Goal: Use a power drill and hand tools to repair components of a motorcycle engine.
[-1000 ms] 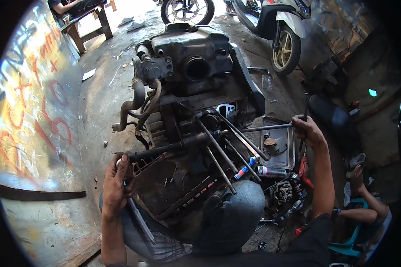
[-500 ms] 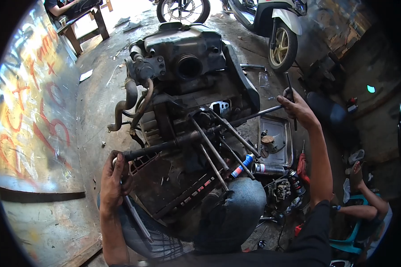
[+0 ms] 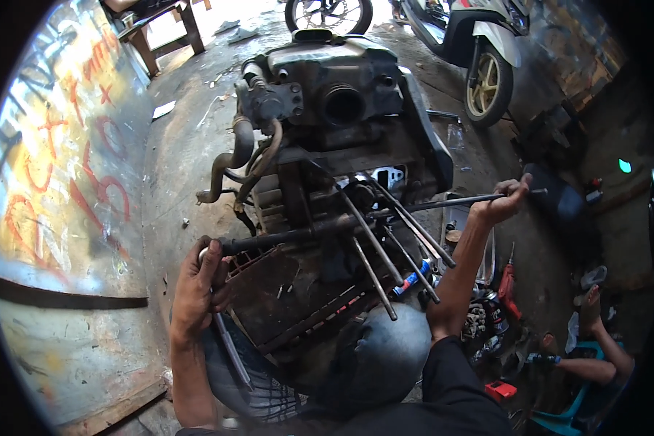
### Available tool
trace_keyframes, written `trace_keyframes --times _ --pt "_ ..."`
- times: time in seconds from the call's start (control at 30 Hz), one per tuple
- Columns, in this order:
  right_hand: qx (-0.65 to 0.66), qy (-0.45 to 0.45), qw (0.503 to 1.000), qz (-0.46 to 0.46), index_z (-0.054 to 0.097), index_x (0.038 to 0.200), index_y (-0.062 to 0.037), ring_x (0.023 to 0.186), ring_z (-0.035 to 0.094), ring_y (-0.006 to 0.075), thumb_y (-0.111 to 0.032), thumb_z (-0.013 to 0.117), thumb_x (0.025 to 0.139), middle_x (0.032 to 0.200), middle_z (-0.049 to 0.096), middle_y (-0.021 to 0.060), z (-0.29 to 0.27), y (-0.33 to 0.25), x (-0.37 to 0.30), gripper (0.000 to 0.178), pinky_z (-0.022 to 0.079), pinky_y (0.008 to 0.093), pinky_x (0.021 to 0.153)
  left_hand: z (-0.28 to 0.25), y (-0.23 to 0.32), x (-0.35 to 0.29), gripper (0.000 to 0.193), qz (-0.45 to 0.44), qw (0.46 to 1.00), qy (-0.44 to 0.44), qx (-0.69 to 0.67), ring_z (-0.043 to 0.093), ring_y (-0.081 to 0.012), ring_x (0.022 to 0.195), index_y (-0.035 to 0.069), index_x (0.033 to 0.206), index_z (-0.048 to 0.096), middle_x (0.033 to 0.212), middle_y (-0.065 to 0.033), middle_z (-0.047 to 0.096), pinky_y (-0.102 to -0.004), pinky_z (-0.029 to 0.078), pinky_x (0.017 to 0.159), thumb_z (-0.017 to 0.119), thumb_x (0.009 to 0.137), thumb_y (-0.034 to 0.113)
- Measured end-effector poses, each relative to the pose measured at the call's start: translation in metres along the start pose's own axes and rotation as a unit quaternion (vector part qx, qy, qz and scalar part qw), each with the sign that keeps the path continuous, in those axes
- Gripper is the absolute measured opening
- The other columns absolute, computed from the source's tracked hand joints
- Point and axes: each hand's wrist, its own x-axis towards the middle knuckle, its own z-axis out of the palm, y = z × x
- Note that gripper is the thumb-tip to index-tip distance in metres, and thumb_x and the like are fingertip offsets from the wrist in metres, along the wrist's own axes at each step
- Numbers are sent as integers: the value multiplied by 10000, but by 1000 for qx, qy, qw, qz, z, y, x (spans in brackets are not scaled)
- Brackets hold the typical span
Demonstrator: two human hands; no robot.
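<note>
My left hand (image 3: 200,287) is closed around the bent top of an L-shaped metal wrench (image 3: 232,352), whose bare shank slants down below my fist. That bend meets the left end of a dark shaft (image 3: 269,240) lying across the engine frame. Across at the right, my right hand (image 3: 503,203) grips the end of a T-handle wrench (image 3: 450,203); a crossbar tip pokes out past my fingers. The wrench runs in toward the shaft. Between my hands, several long metal studs (image 3: 370,247) stick out toward me from the scooter engine (image 3: 334,73), and dark shadow hides where they seat.
Beneath my right forearm are a metal tray (image 3: 488,269), a blue spray can (image 3: 413,279) and a red tool (image 3: 509,291). A painted metal wall (image 3: 65,182) rises on my left. A white scooter (image 3: 490,65) stands far right; another person's legs (image 3: 592,367) are lower right.
My right hand has turned with the T-handle, its crossbar swinging from upright to pointing away right. My right forearm now covers part of the tray. The whole view has shifted slightly.
</note>
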Motion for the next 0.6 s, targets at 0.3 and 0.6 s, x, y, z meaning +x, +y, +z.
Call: trace_keyframes --times 0.3,0.6 --pt "255 10 956 147 382 633 -170 730 566 155 -454 574 979 632 473 -13 15 -9 -17 487 440 319 753 2 4 -4 245 -24 1000 15 3 213 -11 407 166 971 488 591 81 294 -191 186 345 505 1030 403" --pt "21 3 954 300 375 689 -115 1091 658 357 -180 383 945 922 665 151 11 -4 10 263 454 582 1034 3 -4 -4 258 5 1000 27 4 214 -2 402 169 930 471 593 90 297 -198 166 348 507 1029 405"
